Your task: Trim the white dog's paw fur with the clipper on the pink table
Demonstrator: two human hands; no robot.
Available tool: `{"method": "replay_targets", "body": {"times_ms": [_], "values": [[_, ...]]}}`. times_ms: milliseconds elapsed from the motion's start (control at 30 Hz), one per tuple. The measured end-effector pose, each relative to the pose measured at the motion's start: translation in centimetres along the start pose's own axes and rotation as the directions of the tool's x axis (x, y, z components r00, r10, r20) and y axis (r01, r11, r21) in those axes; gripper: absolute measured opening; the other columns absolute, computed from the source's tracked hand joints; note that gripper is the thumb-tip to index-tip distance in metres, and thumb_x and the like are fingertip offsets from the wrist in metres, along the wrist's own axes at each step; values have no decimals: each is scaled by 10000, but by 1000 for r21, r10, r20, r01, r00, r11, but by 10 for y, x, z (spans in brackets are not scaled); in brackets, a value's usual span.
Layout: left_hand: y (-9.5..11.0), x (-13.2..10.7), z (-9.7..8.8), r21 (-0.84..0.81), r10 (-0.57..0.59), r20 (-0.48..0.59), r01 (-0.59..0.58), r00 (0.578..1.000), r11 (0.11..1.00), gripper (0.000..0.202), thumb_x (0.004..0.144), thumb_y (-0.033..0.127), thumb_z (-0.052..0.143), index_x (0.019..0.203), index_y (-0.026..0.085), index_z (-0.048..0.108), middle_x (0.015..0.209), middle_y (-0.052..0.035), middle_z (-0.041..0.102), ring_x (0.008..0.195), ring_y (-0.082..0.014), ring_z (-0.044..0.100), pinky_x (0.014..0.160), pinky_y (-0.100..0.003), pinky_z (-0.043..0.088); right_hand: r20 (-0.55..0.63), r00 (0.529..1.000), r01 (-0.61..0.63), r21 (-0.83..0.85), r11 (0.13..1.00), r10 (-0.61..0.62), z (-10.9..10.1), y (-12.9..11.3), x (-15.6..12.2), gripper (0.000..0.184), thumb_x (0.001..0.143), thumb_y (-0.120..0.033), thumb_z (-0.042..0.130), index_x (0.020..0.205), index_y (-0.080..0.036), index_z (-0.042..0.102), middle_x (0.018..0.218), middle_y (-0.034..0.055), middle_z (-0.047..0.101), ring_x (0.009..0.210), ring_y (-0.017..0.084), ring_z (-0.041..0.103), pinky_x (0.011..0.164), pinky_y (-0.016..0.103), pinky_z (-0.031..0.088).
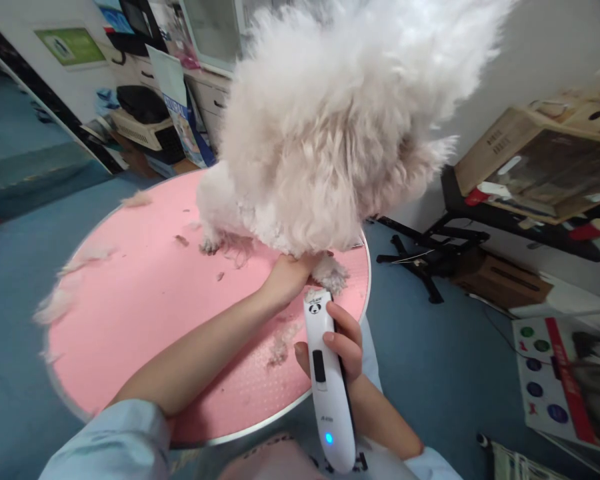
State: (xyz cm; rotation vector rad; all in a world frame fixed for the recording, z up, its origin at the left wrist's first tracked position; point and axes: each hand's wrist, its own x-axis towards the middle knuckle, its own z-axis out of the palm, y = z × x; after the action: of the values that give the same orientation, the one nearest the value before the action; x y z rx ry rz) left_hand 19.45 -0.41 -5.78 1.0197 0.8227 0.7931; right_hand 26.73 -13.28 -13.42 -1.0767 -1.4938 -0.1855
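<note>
A fluffy white dog [300, 127] is on a round pink table [150, 327], its head fur covering much of the upper view. My left hand [290, 277] is closed around its front leg, just behind the paw [334, 275]; the fingertips are hidden under the fur. In my right hand [349, 340] is a white pet hair clipper [325, 380], with a panda print, a black switch and a lit blue light. The clipper's head points up toward the paw, with some hair at its tip. Another paw [210, 245] rests farther left.
Cut hair tufts [283, 343] lie near the table's front, with larger clumps [60, 303] along its left edge. Behind stand a pet food bag [180, 107] and a pet carrier [143, 130]. A wooden box [540, 160] sits on a black stand at right.
</note>
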Motion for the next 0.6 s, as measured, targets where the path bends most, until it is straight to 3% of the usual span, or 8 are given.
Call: {"method": "replay_targets", "body": {"times_ms": [67, 200, 433, 600], "values": [[0, 0, 1, -45, -23, 18, 24, 1000, 999, 430, 641, 505, 746, 840, 132, 668, 840, -79, 709, 747, -206, 662, 608, -292, 532, -34, 998, -60, -37, 997, 59, -1, 0, -5, 558, 768, -179, 740, 1232, -245, 435, 1408, 136, 479, 1186, 253, 599, 827, 395, 616], [-1, 1, 2, -104, -15, 23, 17, 1000, 994, 382, 650, 484, 750, 811, 145, 676, 816, -61, 709, 732, -183, 666, 634, -281, 540, -100, 995, -34, -60, 998, 28, 4, 4, -4, 580, 767, -221, 755, 1249, -255, 435, 1401, 130, 486, 1226, 282, 569, 854, 434, 604], [-3, 1, 2, -94, -25, 18, 26, 1000, 995, 410, 637, 487, 760, 830, 131, 694, 827, -69, 720, 725, -180, 662, 633, -280, 535, -130, 990, -56, 7, 998, 57, 8, 3, 5, 579, 762, -272, 767, 1245, -236, 451, 1369, 138, 512, 1178, 274, 598, 818, 416, 612], [-1, 0, 2, 5, -4, -5, 4, 1000, 1000, 442, 640, 528, 745, 816, 125, 703, 806, -77, 717, 710, -176, 648, 625, -278, 514, -120, 993, -13, 0, 1000, 13, 8, 4, 9, 568, 750, -186, 752, 1242, -205, 470, 1363, 156, 527, 1205, 290, 587, 844, 433, 609]]}}
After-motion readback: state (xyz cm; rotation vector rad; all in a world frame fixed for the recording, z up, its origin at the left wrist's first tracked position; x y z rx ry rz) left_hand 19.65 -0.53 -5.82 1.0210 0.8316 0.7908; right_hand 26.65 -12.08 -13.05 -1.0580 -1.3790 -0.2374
